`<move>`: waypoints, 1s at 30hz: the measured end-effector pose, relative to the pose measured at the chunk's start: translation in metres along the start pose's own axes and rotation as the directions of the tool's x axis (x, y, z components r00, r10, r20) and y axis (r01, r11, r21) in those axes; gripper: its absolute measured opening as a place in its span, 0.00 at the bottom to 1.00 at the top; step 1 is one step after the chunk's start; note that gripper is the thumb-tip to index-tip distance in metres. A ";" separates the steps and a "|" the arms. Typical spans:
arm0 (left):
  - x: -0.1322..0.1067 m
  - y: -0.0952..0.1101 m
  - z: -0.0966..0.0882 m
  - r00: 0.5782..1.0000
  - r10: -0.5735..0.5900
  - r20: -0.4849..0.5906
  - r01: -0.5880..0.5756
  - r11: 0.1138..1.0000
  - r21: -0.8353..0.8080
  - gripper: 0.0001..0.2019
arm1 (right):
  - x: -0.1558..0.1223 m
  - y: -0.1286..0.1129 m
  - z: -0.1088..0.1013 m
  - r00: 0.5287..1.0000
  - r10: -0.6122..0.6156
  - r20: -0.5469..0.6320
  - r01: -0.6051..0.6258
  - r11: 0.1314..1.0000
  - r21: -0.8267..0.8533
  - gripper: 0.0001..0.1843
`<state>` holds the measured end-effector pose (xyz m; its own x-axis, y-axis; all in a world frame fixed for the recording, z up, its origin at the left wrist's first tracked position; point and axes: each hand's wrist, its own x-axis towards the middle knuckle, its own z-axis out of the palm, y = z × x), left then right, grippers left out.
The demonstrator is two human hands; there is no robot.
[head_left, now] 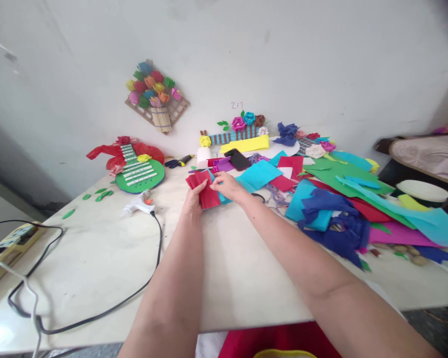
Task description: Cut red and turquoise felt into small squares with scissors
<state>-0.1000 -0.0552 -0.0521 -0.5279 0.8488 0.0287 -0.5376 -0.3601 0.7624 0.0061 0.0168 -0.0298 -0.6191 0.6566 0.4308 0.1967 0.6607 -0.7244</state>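
A folded piece of red crepe paper [204, 189] lies near the middle of the pale table [104, 258]. My left hand [194, 199] grips its near left side with the fingers curled over it. My right hand [227, 187] pinches its right edge, where a strip of light blue paper shows underneath. Both forearms reach in from the bottom of the view.
A white glue gun [140, 203] with a black cord [149, 278] lies to the left. A green paper guitar [138, 171] and scissors [178, 161] sit further back. Coloured paper sheets [339, 199] cover the right side. Paper flower crafts [242, 130] stand by the wall.
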 end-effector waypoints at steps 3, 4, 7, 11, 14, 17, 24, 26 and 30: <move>0.002 0.000 -0.001 1.000 0.024 -0.003 -0.024 1.000 -0.009 0.14 | -0.001 0.001 0.000 1.000 0.004 0.007 -0.003 1.000 -0.011 0.06; 0.003 0.000 -0.001 0.999 0.039 -0.008 -0.039 0.999 -0.018 0.14 | -0.001 0.001 0.000 1.000 0.007 0.009 -0.007 1.000 -0.023 0.06; 0.006 -0.002 -0.003 0.996 0.076 -0.043 -0.077 0.996 -0.038 0.14 | -0.002 0.000 -0.002 1.000 0.023 0.017 -0.022 0.997 -0.072 0.06; 0.007 -0.003 -0.002 0.993 0.097 -0.065 -0.099 0.995 -0.027 0.14 | -0.003 -0.002 -0.004 0.999 0.031 0.024 -0.029 0.994 -0.106 0.07; 0.007 -0.004 -0.001 0.991 0.116 -0.072 -0.118 0.993 -0.028 0.13 | -0.004 -0.002 -0.004 0.999 0.040 0.020 -0.038 0.994 -0.105 0.07; 0.007 -0.005 0.000 0.990 0.122 -0.069 -0.124 0.992 -0.031 0.13 | -0.005 -0.001 -0.004 0.998 0.055 0.008 -0.054 0.993 -0.103 0.07; 0.003 -0.007 0.003 0.990 0.119 -0.071 -0.120 0.993 -0.013 0.12 | -0.008 -0.002 -0.006 0.996 0.092 0.002 -0.091 0.988 -0.123 0.10; 0.001 -0.007 0.004 0.991 0.117 -0.070 -0.119 0.993 -0.018 0.12 | -0.009 -0.003 -0.006 0.994 0.106 0.012 -0.104 0.984 -0.145 0.10; -0.001 -0.007 0.005 0.989 0.135 -0.060 -0.137 0.990 -0.037 0.12 | -0.009 0.001 -0.004 0.995 0.102 0.019 -0.098 0.982 -0.159 0.12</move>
<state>-0.0926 -0.0516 -0.0547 -0.6342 0.7676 0.0924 -0.4842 -0.4875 0.7265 0.0148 0.0128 -0.0322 -0.6097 0.7139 0.3444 0.3748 0.6425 -0.6683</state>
